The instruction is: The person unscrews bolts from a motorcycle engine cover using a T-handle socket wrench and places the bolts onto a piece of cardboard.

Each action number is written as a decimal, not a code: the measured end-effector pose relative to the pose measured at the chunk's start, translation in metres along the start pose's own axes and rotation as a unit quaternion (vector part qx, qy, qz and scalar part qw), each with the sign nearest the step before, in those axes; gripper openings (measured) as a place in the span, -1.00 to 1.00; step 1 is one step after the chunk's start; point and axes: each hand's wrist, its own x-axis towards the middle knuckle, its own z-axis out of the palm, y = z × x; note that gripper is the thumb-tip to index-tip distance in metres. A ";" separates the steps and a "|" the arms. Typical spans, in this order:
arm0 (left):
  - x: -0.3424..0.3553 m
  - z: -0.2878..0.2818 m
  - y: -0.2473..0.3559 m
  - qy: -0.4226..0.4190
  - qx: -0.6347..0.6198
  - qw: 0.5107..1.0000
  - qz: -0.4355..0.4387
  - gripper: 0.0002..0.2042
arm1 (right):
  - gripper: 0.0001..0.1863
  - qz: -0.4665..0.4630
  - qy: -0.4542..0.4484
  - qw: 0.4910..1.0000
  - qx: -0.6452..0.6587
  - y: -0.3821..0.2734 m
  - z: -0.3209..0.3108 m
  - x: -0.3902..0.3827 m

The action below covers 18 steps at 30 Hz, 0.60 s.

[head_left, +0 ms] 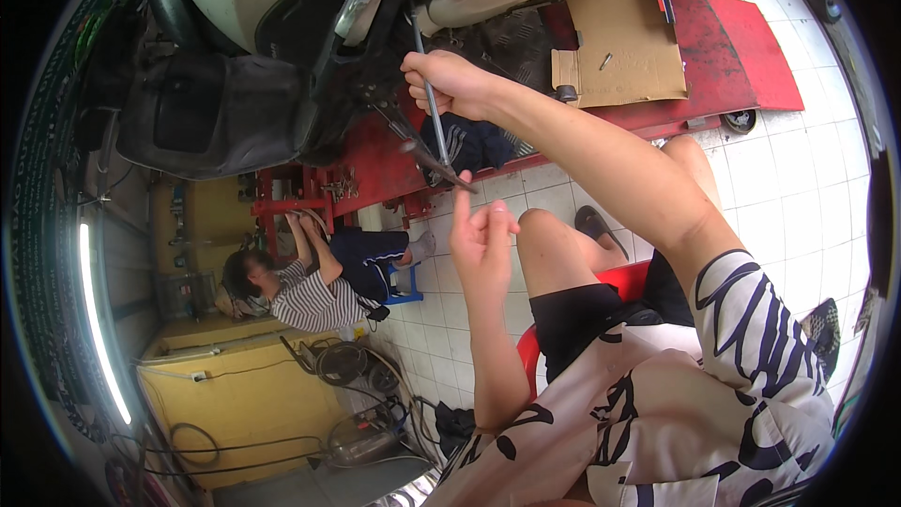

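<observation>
- Left hand (483, 235): index finger extended, its tip at the lower end of the crossbar (436, 165); other fingers loosely curled, not gripping anything. Firm contact or just beside: can't tell.
- Right hand (450, 83): fingers wrapped round the shaft of the T-handle wrench (434, 117), upper part.
- Wrench: slanted, crossbar toward the person, far end up against the underside of the motorbike (300, 28). Tip lost in the dark parts; can't confirm it's seated.
- Step, my read: turning a fastener, right hand steadying the shaft, left finger pushing the bar round. Tightening or loosening: can't tell.
- Next move likely calls for keeping the shaft in line while the finger sweeps the bar; if it stiffens, a full grip on the bar. Tilt could make it slip off.
- Behind the wrench: dark cloth (469, 145) on the red bench (727, 47).
- Further along the bench: cardboard (624, 38), small metal piece (606, 61) on it.
- Far side: co-worker (324, 305), striped shirt, seated low.
</observation>
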 end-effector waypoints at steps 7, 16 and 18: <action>-0.005 0.019 0.029 -0.037 -0.025 0.992 0.114 -0.32 | -0.53 0.003 0.005 1.000 -0.019 -0.002 -0.002 0.004; -0.005 0.004 0.008 0.104 0.004 0.991 0.085 -0.32 | -0.54 -0.004 0.023 0.999 -0.041 0.000 -0.002 0.005; -0.006 0.006 0.001 0.068 -0.021 0.997 0.013 -0.33 | -0.54 0.000 0.032 0.999 -0.034 0.002 0.001 0.006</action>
